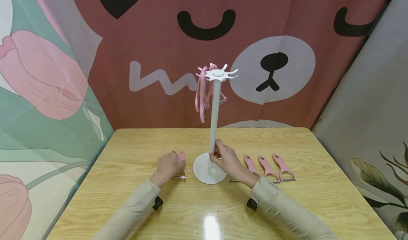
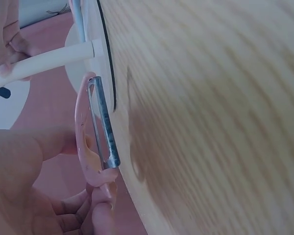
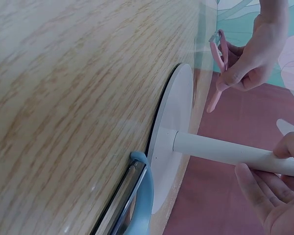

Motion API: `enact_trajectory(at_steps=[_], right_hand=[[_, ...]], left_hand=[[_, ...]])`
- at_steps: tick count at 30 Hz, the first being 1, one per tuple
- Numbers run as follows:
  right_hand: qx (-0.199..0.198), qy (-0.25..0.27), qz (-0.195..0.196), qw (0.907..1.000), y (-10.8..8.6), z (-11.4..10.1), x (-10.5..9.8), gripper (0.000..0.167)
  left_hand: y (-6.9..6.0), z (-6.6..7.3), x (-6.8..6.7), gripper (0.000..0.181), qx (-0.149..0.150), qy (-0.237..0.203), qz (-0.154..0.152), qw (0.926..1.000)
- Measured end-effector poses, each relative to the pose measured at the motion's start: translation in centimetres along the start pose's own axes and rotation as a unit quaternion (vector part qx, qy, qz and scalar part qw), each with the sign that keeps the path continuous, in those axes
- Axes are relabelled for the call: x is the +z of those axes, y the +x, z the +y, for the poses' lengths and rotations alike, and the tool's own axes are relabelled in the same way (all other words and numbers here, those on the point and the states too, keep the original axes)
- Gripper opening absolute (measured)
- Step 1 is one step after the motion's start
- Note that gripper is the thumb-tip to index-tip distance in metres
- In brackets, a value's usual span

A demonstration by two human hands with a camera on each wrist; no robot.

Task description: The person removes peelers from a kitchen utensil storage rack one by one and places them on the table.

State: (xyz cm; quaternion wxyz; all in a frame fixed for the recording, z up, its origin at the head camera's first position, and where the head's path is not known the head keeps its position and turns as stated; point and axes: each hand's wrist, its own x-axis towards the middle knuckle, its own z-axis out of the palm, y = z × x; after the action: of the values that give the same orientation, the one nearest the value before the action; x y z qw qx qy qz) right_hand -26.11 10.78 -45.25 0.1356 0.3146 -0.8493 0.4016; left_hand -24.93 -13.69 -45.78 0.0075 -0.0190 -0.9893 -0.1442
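At this bench (image 1: 191, 204), I'd let my right grip (image 1: 227, 158), curled round the pole (image 1: 215, 116), brace it firmly while my left grip (image 1: 168, 166), pinching the peeler (image 1: 181, 157) left of the base (image 1: 202, 167), avoids its blade (image 2: 105, 120).

Head view from above, forward and down; wrist views close, sideways, white stand (image 3: 208, 147) in both.

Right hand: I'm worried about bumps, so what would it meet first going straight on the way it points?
The white pole, which the right hand itself grips; beyond that, depth is unclear.
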Motion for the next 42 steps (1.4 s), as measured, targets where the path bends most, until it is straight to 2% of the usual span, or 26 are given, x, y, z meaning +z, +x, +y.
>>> enact_trajectory(at_steps=[10, 21, 31, 42], right_hand=[[0.007, 0.002, -0.005, 1.0000, -0.1, 0.0, 0.0, 0.022], [-0.003, -0.003, 0.002, 1.0000, -0.1, 0.0, 0.1, 0.023], [0.005, -0.002, -0.005, 1.0000, -0.1, -0.1, 0.1, 0.021], [0.012, -0.003, -0.008, 0.9999, -0.2, -0.2, 0.0, 0.022]], left_hand=[[0.0, 0.1, 0.6, 0.032, -0.005, 0.004, -0.023, 0.9997], [0.2, -0.2, 1.0, 0.029, -0.004, 0.007, -0.021, 0.9998], [0.2, -0.4, 1.2, 0.034, 0.002, 0.018, -0.015, 0.9997], [0.2, -0.5, 1.1, 0.037, -0.003, 0.026, -0.024, 0.9994]])
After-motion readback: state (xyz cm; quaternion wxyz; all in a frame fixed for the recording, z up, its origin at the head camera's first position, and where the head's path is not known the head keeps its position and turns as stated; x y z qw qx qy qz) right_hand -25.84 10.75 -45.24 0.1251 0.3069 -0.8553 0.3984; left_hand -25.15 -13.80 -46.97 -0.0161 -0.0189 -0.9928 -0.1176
